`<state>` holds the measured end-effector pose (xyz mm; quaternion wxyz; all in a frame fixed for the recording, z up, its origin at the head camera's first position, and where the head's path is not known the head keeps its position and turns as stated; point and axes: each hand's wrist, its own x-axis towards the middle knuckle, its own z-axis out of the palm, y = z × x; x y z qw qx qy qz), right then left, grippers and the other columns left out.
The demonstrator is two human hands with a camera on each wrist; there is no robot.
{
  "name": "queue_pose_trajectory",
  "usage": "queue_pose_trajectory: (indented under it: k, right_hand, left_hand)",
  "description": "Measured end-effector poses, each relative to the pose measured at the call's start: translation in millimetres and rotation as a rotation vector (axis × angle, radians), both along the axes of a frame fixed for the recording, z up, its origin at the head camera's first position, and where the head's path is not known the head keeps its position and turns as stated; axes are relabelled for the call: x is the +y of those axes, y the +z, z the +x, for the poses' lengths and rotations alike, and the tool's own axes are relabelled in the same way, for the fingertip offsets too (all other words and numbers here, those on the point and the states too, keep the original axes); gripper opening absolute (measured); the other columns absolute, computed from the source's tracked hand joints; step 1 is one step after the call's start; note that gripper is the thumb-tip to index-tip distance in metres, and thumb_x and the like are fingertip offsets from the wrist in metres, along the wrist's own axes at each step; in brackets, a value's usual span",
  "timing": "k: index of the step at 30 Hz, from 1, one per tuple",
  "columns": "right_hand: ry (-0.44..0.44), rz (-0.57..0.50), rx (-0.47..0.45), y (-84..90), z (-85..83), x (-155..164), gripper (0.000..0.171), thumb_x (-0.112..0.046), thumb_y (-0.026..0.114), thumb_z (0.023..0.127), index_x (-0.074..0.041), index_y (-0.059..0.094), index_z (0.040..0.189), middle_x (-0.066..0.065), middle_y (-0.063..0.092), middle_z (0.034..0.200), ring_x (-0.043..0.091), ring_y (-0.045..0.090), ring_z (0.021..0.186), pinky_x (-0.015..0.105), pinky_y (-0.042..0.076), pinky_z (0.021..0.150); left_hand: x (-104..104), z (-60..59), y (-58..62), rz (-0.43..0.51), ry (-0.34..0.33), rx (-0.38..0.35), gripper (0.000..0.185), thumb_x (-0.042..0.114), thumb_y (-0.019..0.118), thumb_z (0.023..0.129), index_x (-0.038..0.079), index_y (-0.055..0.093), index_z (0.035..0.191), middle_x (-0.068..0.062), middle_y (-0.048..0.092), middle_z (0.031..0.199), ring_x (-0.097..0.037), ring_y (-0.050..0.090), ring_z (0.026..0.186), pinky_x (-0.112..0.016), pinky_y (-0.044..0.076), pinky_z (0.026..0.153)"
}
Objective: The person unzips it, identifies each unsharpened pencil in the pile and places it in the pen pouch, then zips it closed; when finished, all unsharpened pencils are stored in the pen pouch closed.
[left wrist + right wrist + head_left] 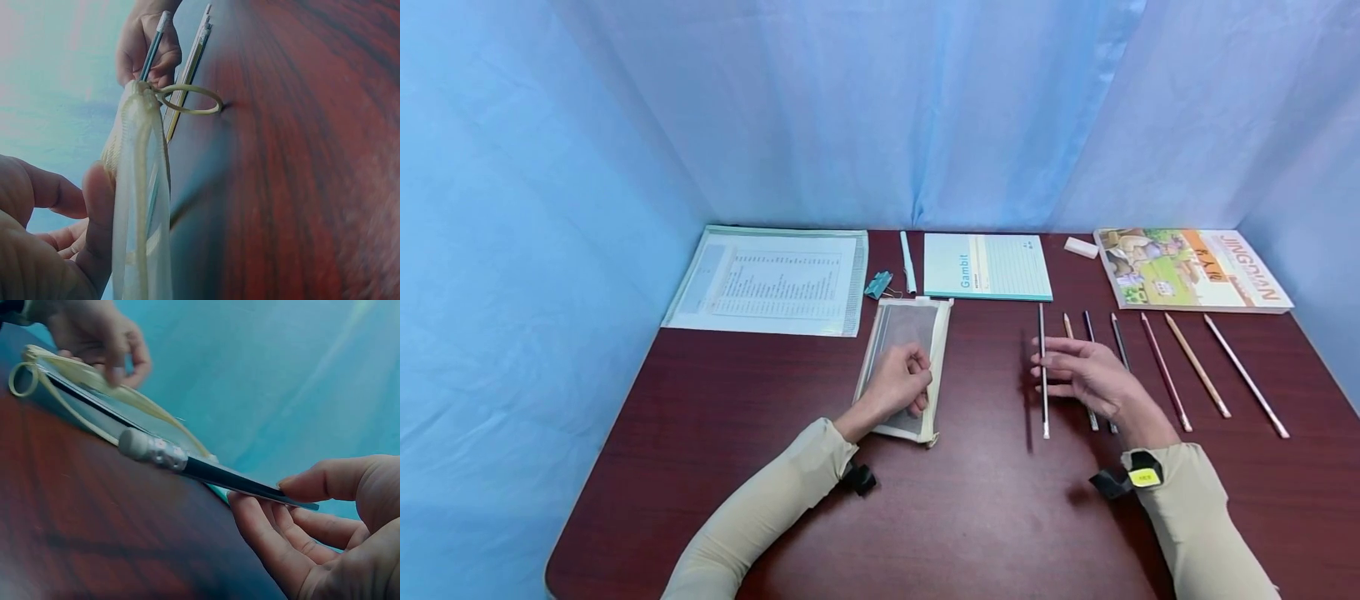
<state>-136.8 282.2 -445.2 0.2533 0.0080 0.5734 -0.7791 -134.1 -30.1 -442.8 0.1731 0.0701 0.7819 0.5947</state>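
So the left hand (898, 385) is resting on a mesh pouch (904, 367) lying flat on the table (985, 500), fingers curled and pinching its edge. The right hand (1086, 373) has a dark pencil (1042, 371) pinched between thumb and fingers, lifted just off the table, eraser end toward the person. It's just right of the pouch. 6 more pencils (1195, 365) lie in a row beside that hand. Notebook (987, 266), book (1191, 268), eraser (1081, 247) and a form (771, 280) sit along the back.

Mesh pouch (904, 367) left of pencil row (1157, 367) (seven pencils), notebook (987, 266) behind, on table (970, 508)
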Motion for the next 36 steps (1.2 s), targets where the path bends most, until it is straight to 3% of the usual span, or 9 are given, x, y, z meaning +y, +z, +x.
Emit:
queue_pose_trajectory:
  k: [5,10,13,22,30,36]
  right_hand:
    - [0.035,0.061,-0.028,-1.2,-0.8,-28,0.028,0.002,0.051,0.099,-0.010,0.060,0.123,-0.001,0.075,0.099,0.011,0.074,0.088,0.033,0.067,0.075]
    - [0.099,0.118,-0.036,-8.1,-6.6,-58,0.050,0.001,0.050,0.099,0.011,0.032,0.145,-0.003,0.073,0.097,0.010,0.074,0.087,0.034,0.067,0.076]
    - [0.138,0.157,-0.043,-12.2,-11.5,-75,0.058,0.001,0.049,0.100,0.015,0.022,0.150,-0.004,0.074,0.095,0.009,0.073,0.086,0.033,0.066,0.075]
    - [0.132,0.266,-0.043,-15.4,-32.2,-112,0.058,0.001,0.053,0.098,0.012,0.029,0.149,-0.006,0.074,0.089,0.010,0.073,0.080,0.029,0.066,0.070]
    - [-0.051,0.340,-0.019,-10.8,-35.5,-141,0.059,0.005,0.056,0.093,0.011,0.035,0.147,-0.004,0.068,0.080,0.007,0.069,0.070,0.025,0.065,0.060]
    - [-0.107,0.388,0.025,-8.5,-30.2,-152,0.056,0.004,0.057,0.093,0.011,0.039,0.145,0.000,0.064,0.082,0.006,0.068,0.065,0.025,0.065,0.058]
  left_hand:
    - [0,-0.3,-0.8,0.001,0.000,0.007,0.009,-0.006,0.048,0.087,-0.003,0.057,0.089,-0.003,0.057,0.060,-0.010,0.054,0.035,-0.030,0.054,0.035]
    - [0,-0.4,-1.1,-0.003,0.002,0.009,0.009,-0.006,0.049,0.087,-0.003,0.057,0.088,-0.003,0.058,0.060,-0.009,0.054,0.035,-0.029,0.054,0.035]
    - [0,-0.3,-0.8,0.000,0.006,0.009,0.009,-0.006,0.049,0.086,-0.003,0.057,0.088,-0.003,0.058,0.060,-0.009,0.054,0.035,-0.030,0.054,0.034]
    - [0,-0.7,-0.8,-0.003,0.008,-0.003,0.009,-0.007,0.050,0.086,-0.005,0.058,0.090,-0.006,0.058,0.062,-0.009,0.053,0.035,-0.030,0.054,0.034]
    - [0,-0.6,0.1,0.007,0.007,-0.005,0.008,-0.007,0.050,0.087,-0.004,0.057,0.088,-0.004,0.057,0.060,-0.009,0.053,0.035,-0.028,0.053,0.033]
    - [0,-0.3,0.5,0.013,0.014,-0.012,0.007,-0.007,0.050,0.087,-0.002,0.055,0.085,-0.004,0.057,0.059,-0.009,0.054,0.035,-0.028,0.053,0.033]
